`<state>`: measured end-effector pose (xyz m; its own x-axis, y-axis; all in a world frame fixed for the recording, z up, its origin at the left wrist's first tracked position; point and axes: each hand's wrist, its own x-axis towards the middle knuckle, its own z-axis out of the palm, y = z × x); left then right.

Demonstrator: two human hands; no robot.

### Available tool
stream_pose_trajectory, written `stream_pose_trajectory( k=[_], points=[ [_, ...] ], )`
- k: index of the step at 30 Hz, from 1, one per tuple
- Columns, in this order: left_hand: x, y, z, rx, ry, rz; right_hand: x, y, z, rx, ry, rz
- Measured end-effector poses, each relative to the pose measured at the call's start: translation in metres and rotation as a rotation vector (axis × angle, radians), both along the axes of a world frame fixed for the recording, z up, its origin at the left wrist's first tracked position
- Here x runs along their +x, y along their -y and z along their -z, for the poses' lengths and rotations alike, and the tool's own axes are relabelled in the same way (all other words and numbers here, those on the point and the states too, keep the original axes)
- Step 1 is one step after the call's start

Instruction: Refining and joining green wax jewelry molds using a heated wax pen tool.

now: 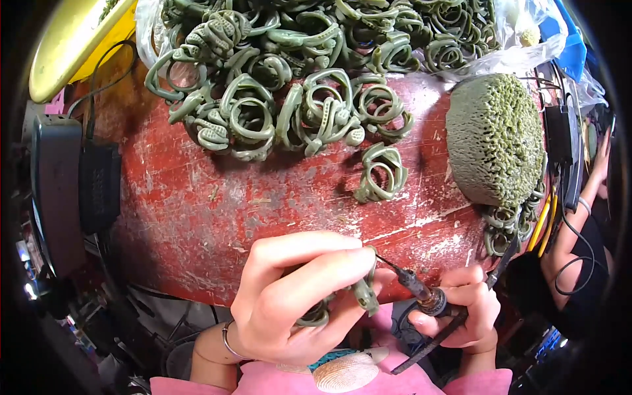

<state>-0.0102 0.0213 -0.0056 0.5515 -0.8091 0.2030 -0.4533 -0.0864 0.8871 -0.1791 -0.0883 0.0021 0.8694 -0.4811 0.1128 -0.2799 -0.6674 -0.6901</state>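
Green piece (366, 297), apparently unfinished, is grasped by left fingers (342, 268); right fingers (466, 294) grip a tool (415, 284); which piled pieces (220, 36) are done is unclear.

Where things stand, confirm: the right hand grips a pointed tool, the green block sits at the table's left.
Not left: the head view shows the green block at the right of the table; the right hand grips a pointed tool.

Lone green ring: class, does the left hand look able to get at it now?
Probably yes: bare table shows between the left hand and the ring, though the green piece in that hand may hinder grasping.
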Motion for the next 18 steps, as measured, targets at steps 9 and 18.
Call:
stream_pose_trajectory(
  k=[9, 18],
  points=[
    [0.002, -0.001, 0.002, -0.018, -0.025, 0.038, -0.003, 0.003, 0.002, 0.034, 0.037, -0.011],
    [0.003, -0.001, 0.005, -0.046, 0.024, 0.030, -0.010, 0.006, 0.003, 0.205, 0.054, 0.003]
  ],
)
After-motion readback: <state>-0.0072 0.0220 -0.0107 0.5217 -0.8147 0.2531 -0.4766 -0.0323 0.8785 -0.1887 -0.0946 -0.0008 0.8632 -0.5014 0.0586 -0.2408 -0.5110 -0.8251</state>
